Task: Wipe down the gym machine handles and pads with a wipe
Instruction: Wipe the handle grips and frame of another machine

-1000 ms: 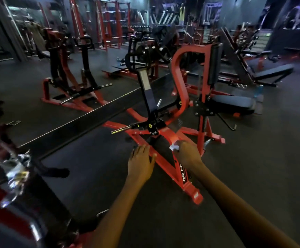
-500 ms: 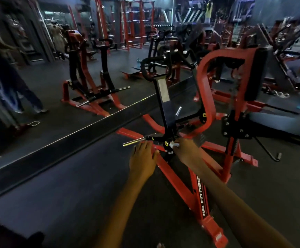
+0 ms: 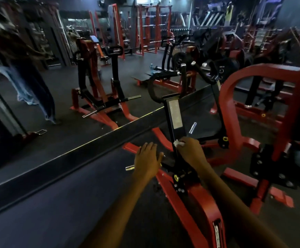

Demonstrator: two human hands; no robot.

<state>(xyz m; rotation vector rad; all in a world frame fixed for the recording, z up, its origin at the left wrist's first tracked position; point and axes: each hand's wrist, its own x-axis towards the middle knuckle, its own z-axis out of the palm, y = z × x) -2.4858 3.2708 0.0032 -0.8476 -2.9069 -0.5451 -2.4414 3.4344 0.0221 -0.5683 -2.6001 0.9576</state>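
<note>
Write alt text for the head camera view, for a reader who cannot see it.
A person's right hand presses a white wipe against the black upright arm of a red gym machine, while the left hand rests open beside it. A wall mirror on the left reflects other red and black machines.
</note>
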